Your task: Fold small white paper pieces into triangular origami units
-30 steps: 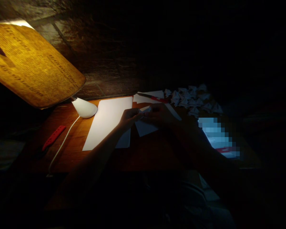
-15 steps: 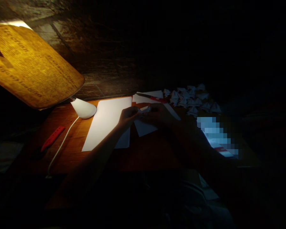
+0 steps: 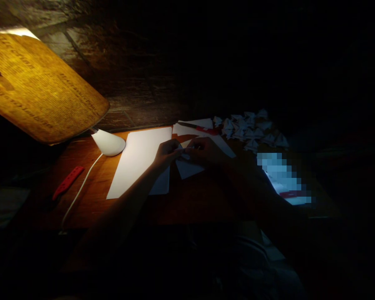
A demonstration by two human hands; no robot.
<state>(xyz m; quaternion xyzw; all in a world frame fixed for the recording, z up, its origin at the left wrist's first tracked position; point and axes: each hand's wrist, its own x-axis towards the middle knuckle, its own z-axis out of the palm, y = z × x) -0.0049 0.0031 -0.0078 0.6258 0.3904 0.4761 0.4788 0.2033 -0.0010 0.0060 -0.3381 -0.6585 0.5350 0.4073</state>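
Note:
My left hand (image 3: 168,152) and my right hand (image 3: 204,151) meet above the middle of the table, fingers closed on a small folded piece of paper (image 3: 185,156). Its exact shape is partly hidden by the fingers and the dim light. Under and beside my left hand lies a stack of white paper sheets (image 3: 140,156). Below my hands is a smaller cut sheet (image 3: 189,168). Behind my right hand, a knife-like tool with a red part (image 3: 208,131) rests on other paper pieces (image 3: 183,129).
Several folded paper pieces (image 3: 251,129) are heaped at the back right. A glowing, blurred-out screen (image 3: 283,177) lies on the right. At left stand a lamp with a printed shade (image 3: 46,87) and white base (image 3: 109,143), its cord (image 3: 81,189), and a red-handled object (image 3: 68,182).
My fingers have shifted on the small paper; my right hand's fingers now show more clearly, pinched near the left ones. The view has moved very slightly.

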